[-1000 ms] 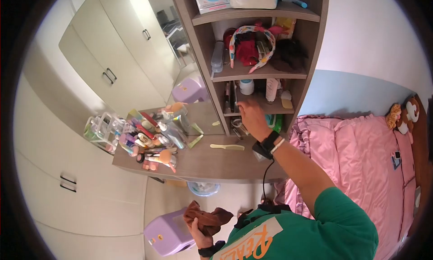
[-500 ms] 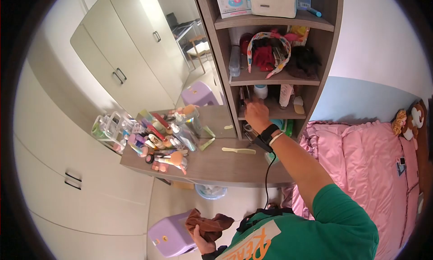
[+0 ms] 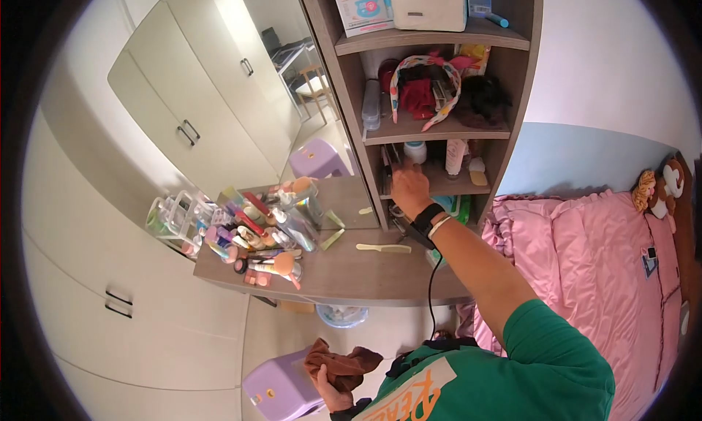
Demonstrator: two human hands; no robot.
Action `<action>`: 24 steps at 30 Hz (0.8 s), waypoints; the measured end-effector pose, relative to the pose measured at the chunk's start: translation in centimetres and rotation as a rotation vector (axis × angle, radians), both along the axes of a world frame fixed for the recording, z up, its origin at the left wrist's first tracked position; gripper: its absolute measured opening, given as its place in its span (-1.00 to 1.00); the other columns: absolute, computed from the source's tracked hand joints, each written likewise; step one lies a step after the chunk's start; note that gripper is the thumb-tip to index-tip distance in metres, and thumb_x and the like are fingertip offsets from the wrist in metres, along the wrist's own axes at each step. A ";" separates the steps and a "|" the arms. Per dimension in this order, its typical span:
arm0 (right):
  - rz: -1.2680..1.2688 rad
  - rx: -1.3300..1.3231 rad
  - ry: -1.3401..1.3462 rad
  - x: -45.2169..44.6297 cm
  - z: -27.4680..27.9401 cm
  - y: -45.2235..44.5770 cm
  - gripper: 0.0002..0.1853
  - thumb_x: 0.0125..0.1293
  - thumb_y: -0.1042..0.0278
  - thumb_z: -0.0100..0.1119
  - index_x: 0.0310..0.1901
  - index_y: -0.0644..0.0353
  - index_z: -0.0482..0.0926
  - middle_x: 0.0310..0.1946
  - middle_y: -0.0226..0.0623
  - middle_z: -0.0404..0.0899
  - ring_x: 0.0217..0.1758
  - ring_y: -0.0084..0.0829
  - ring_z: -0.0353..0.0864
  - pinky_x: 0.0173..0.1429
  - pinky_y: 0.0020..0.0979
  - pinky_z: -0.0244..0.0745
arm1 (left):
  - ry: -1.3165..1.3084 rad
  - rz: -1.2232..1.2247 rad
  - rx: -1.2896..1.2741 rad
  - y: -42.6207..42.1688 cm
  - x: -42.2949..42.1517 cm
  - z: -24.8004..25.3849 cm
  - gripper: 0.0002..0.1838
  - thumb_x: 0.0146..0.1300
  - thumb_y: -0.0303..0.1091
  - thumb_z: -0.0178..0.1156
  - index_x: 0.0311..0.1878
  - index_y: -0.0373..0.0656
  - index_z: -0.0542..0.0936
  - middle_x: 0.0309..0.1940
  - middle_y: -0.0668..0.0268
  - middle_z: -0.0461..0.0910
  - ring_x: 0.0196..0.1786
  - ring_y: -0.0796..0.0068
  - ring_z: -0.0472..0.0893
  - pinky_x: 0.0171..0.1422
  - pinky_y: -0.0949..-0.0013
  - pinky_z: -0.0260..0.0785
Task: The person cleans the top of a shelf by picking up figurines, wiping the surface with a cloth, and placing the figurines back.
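Note:
My left hand [image 3: 333, 393] is low in front of my body, its fingers closed round a bunched brown cloth [image 3: 344, 366]. My right hand [image 3: 411, 187] reaches into the lower shelf compartment, back of the hand up and fingers curled. Dark slender items [image 3: 388, 161] stand by its fingertips at the compartment's left wall; what the fingers grip, if anything, is hidden. Just behind the hand is a white jar with a blue lid [image 3: 415, 153]. A pink tube [image 3: 455, 158] and a beige flat piece [image 3: 477, 172] are farther right on the same shelf board.
A pale comb [image 3: 383, 248] lies on the desk [image 3: 351, 275]. Bottles, brushes and makeup crowd its left end below the mirror [image 3: 219, 77]. Above my hand, a shelf holds a patterned headband [image 3: 395, 92]. A black cable [image 3: 430, 297] hangs from my right wrist. A purple stool [image 3: 281, 384] stands below.
My right hand has shifted slightly down and left within the view, and its fingers look more curled beside the slender items. The whole scene has shifted a little; my left hand still holds the cloth.

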State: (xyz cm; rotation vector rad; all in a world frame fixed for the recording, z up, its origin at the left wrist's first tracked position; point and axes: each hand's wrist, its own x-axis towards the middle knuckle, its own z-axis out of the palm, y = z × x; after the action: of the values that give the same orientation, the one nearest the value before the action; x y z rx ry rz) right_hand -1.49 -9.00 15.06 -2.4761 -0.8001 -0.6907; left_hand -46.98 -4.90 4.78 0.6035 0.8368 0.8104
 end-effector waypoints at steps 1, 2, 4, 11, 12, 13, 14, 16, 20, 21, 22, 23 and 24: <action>-0.001 0.009 -0.008 0.0 -0.1 0.0 -0.79 0.08 0.47 0.10 -0.24 0.31 0.58 -0.15 0.02 0.46 -0.08 0.01 0.51 -0.13 -0.20 0.57 | -0.001 -0.005 -0.007 -0.2 0.0 0.4 -0.53 0.25 -0.34 0.13 0.23 -0.05 0.31 0.07 0.24 0.48 0.09 0.31 0.54 0.15 0.26 0.46; -0.003 0.020 -0.018 0.0 -0.1 0.0 -0.79 0.08 0.47 0.09 -0.24 0.31 0.58 -0.16 0.02 0.46 -0.08 0.01 0.51 -0.13 -0.20 0.57 | -0.004 -0.011 -0.011 -0.2 0.2 0.7 -0.52 0.26 -0.33 0.13 0.24 -0.05 0.31 0.07 0.24 0.48 0.09 0.30 0.54 0.16 0.25 0.46; -0.007 0.041 -0.023 -0.1 0.0 0.0 -0.80 0.09 0.47 0.08 -0.24 0.33 0.57 -0.16 0.03 0.45 -0.08 0.01 0.51 -0.13 -0.20 0.58 | 0.010 -0.010 -0.011 -0.1 0.2 0.4 -0.53 0.26 -0.33 0.12 0.24 -0.04 0.31 0.08 0.24 0.47 0.10 0.30 0.54 0.15 0.24 0.46; -0.052 0.058 -0.007 0.1 -0.4 0.5 -0.77 0.17 0.36 0.08 -0.18 0.29 0.56 -0.12 0.01 0.44 -0.06 0.00 0.49 -0.15 -0.16 0.58 | 0.055 -0.051 -0.010 -0.9 0.8 1.7 -0.59 0.24 -0.30 0.10 0.16 -0.05 0.35 0.03 0.22 0.51 0.04 0.20 0.56 0.13 0.13 0.44; -0.063 0.062 0.014 0.2 -0.4 0.6 -0.76 0.19 0.32 0.10 -0.16 0.27 0.56 -0.11 0.01 0.43 -0.06 0.00 0.49 -0.16 -0.16 0.58 | 0.006 -0.066 0.043 -0.7 0.7 1.1 -0.52 0.22 -0.31 0.12 0.22 -0.12 0.33 0.06 0.21 0.49 0.09 0.23 0.52 0.20 0.17 0.39; -0.070 0.067 0.033 0.1 -0.1 0.8 -0.72 0.17 0.28 0.14 -0.13 0.24 0.54 -0.11 0.01 0.43 -0.07 0.00 0.49 -0.17 -0.16 0.58 | 0.052 -0.087 0.005 0.1 0.0 -0.9 -0.52 0.24 -0.28 0.12 0.23 -0.07 0.33 0.11 0.17 0.46 0.12 0.21 0.51 0.15 0.17 0.43; -0.075 0.071 0.053 0.1 0.1 1.0 -0.67 0.15 0.23 0.18 -0.09 0.22 0.52 -0.12 0.01 0.43 -0.08 0.00 0.50 -0.18 -0.16 0.58 | 0.100 -0.107 -0.035 1.3 -1.0 -3.5 -0.52 0.27 -0.24 0.13 0.25 -0.02 0.33 0.16 0.14 0.43 0.14 0.20 0.50 0.10 0.17 0.47; -0.083 0.068 0.075 -0.2 0.4 1.2 -0.61 0.14 0.16 0.21 -0.04 0.17 0.50 -0.13 0.00 0.43 -0.09 0.00 0.50 -0.19 -0.16 0.57 | 0.157 -0.106 -0.054 1.7 -1.2 -3.9 -0.54 0.29 -0.22 0.14 0.24 0.04 0.35 0.14 0.14 0.44 0.10 0.24 0.52 -0.02 0.23 0.53; -0.092 -0.001 0.062 0.0 0.4 1.4 -0.58 0.18 0.11 0.19 0.02 0.13 0.50 -0.12 0.00 0.42 -0.09 -0.01 0.49 -0.15 -0.15 0.54 | 0.212 -0.032 -0.017 -0.7 0.7 2.2 -0.58 0.28 -0.26 0.15 0.19 0.01 0.36 0.01 0.21 0.50 -0.02 0.34 0.57 -0.12 0.34 0.57; -0.093 -0.027 0.053 0.2 0.2 1.5 -0.57 0.17 0.11 0.19 0.04 0.12 0.50 -0.12 0.00 0.42 -0.09 -0.01 0.49 -0.13 -0.14 0.53 | 0.230 -0.016 -0.017 -1.1 0.9 3.1 -0.58 0.28 -0.26 0.14 0.19 -0.01 0.36 0.00 0.21 0.50 -0.02 0.32 0.56 -0.10 0.34 0.56; -0.097 -0.022 0.044 0.6 -0.2 1.8 -0.58 0.17 0.11 0.19 0.04 0.11 0.51 -0.12 -0.01 0.42 -0.08 -0.02 0.50 -0.12 -0.13 0.53 | 0.223 -0.025 -0.022 -1.4 0.8 3.6 -0.58 0.28 -0.26 0.14 0.19 -0.02 0.35 -0.01 0.21 0.50 -0.02 0.32 0.56 -0.08 0.33 0.56; -0.100 -0.017 0.035 1.0 -0.7 2.0 -0.58 0.17 0.12 0.19 0.04 0.10 0.52 -0.12 -0.01 0.42 -0.08 -0.02 0.50 -0.11 -0.12 0.52 | 0.216 -0.034 -0.027 -1.7 0.8 4.0 -0.58 0.28 -0.25 0.14 0.19 -0.03 0.35 -0.02 0.21 0.50 -0.03 0.32 0.56 -0.06 0.32 0.55; -0.102 -0.012 0.025 1.5 -1.1 2.2 -0.59 0.17 0.12 0.19 0.04 0.08 0.53 -0.12 -0.02 0.42 -0.07 -0.03 0.50 -0.10 -0.11 0.51 | 0.208 -0.043 -0.032 -2.0 0.9 4.2 -0.58 0.28 -0.24 0.14 0.19 -0.03 0.35 -0.03 0.21 0.49 -0.03 0.31 0.56 -0.03 0.31 0.54</action>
State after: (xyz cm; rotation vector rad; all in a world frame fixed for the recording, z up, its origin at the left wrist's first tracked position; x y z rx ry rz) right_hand 0.03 -6.80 13.98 -2.5455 -0.6739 -0.6904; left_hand -46.13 -6.85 9.00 0.6828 1.0209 0.7020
